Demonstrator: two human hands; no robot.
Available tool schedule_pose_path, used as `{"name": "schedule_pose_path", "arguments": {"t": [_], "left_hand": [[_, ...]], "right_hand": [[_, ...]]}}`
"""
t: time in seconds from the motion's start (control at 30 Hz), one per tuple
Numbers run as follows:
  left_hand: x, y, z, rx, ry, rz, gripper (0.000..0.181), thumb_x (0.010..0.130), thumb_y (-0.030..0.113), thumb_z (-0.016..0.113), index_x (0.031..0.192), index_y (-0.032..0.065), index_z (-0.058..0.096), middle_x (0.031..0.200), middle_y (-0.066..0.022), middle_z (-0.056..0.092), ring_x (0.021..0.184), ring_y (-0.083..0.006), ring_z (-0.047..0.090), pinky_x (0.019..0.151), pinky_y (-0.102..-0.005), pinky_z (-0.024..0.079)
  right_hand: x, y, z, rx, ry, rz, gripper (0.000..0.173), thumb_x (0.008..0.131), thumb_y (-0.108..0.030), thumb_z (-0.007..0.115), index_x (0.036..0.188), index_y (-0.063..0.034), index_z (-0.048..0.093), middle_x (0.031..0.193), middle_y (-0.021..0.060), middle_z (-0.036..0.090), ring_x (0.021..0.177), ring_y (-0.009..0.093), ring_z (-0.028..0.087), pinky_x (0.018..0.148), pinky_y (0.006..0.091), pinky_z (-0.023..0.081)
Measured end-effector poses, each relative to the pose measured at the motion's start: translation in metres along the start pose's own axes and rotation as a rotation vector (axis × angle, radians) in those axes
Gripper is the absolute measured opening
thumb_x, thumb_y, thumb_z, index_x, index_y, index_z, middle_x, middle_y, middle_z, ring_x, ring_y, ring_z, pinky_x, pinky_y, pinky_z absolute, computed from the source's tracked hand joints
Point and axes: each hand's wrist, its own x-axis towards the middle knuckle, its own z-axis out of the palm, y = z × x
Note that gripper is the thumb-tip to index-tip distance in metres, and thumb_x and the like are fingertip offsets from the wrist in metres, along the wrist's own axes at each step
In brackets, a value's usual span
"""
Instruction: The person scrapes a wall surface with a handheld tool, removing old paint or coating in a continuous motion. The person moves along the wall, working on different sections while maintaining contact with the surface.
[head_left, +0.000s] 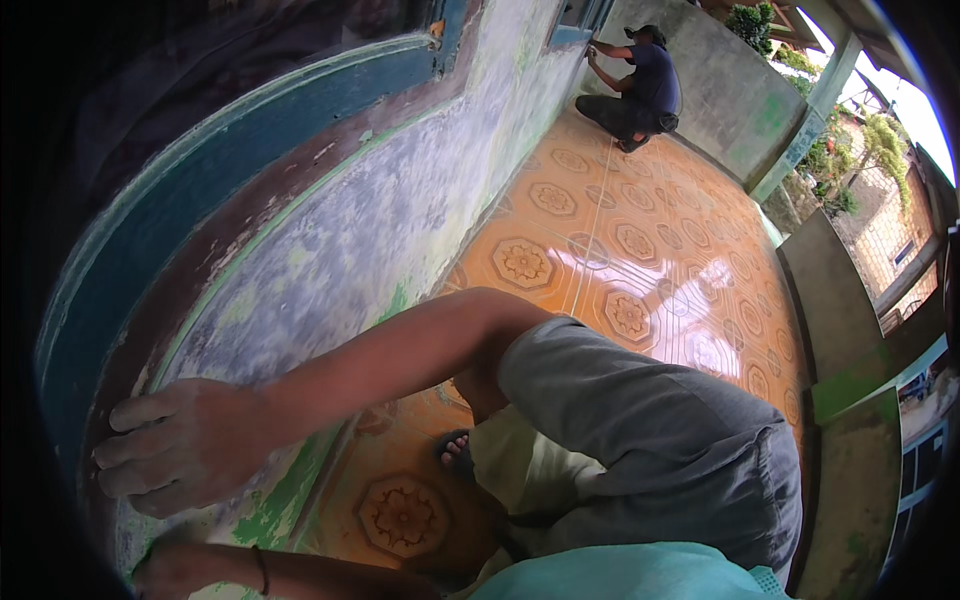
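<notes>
My right hand (184, 446) lies palm down on the wall, its fingertips on the brown painted band (247, 225) beside the blue window frame (225, 157). Dust coats its fingers, and whether anything sits under the palm is hidden. Below it in the picture, my left hand (176, 574) is close to the lower wall, blurred and partly in shadow. A dark band circles that wrist, and I cannot tell what the hand holds. The wall (330, 217) shows patchy whitish, grey-violet and green paint, with a thin green line along the brown band.
Glossy orange patterned tiles (570, 180) cover the floor beside me. Farther along the wall, another person (645, 82) squats with both hands near a second window frame (577, 22). A low concrete parapet (832, 270) and a post (810, 127) bound the porch.
</notes>
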Motion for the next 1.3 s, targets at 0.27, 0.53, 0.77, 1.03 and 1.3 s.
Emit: {"name": "schedule_pose_path", "arguments": {"t": [0.27, 0.53, 0.77, 1.03, 1.3], "left_hand": [[-0.016, 0.034, -0.036, 0.026, -0.098, -0.25, 0.055, 0.113, 0.018, 0.031, 0.153, -0.0194, 0.028, 0.161, -0.0412, 0.024, 0.151, -0.0517, 0.027, 0.122, -0.055, 0.029], [-0.03, 0.063, -0.038, -0.102, -0.169, -0.253, 0.053, 0.111, 0.01, 0.031, 0.154, -0.0208, 0.026, 0.162, -0.0428, 0.02, 0.154, -0.053, 0.022, 0.123, -0.0546, 0.028], [-0.061, 0.069, -0.03, -0.165, -0.208, -0.153, 0.053, 0.111, 0.01, 0.032, 0.154, -0.0205, 0.026, 0.163, -0.0427, 0.019, 0.154, -0.0528, 0.021, 0.123, -0.0546, 0.028], [-0.079, 0.075, -0.026, -0.218, -0.253, -0.088, 0.053, 0.111, 0.01, 0.032, 0.154, -0.0202, 0.026, 0.163, -0.0425, 0.018, 0.154, -0.0527, 0.02, 0.123, -0.0547, 0.028], [-0.08, 0.07, -0.019, -0.198, -0.25, -0.043, 0.053, 0.111, 0.01, 0.033, 0.154, -0.0198, 0.026, 0.163, -0.0424, 0.017, 0.155, -0.0526, 0.019, 0.123, -0.0548, 0.029]], "right_hand": [[-0.005, -0.01, -0.005, 0.087, -0.087, 0.066, 0.036, 0.093, -0.041, 0.064, 0.098, -0.0061, 0.07, 0.119, 0.0176, 0.068, 0.118, 0.039, 0.063, 0.094, 0.0548, 0.05], [-0.001, -0.009, -0.03, 0.074, -0.177, 0.049, 0.022, 0.098, -0.032, 0.057, 0.093, -0.014, 0.068, 0.113, 0.0113, 0.068, 0.114, 0.034, 0.064, 0.095, 0.0496, 0.05], [-0.008, -0.024, -0.038, 0.275, -0.024, 0.128, 0.045, 0.107, -0.035, 0.054, 0.142, -0.0061, 0.055, 0.158, 0.0136, 0.049, 0.146, 0.037, 0.045, 0.119, 0.0542, 0.037], [-0.035, -0.012, -0.042, -0.048, -0.275, 0.048, 0.035, 0.11, -0.021, 0.044, 0.142, -0.0103, 0.055, 0.161, 0.0119, 0.046, 0.148, 0.032, 0.044, 0.122, 0.048, 0.037], [-0.045, -0.008, -0.022, 0.01, -0.097, 0.007, 0.032, 0.111, -0.02, 0.041, 0.135, -0.007, 0.057, 0.163, 0.013, 0.043, 0.149, 0.033, 0.043, 0.124, 0.0493, 0.036]]}}
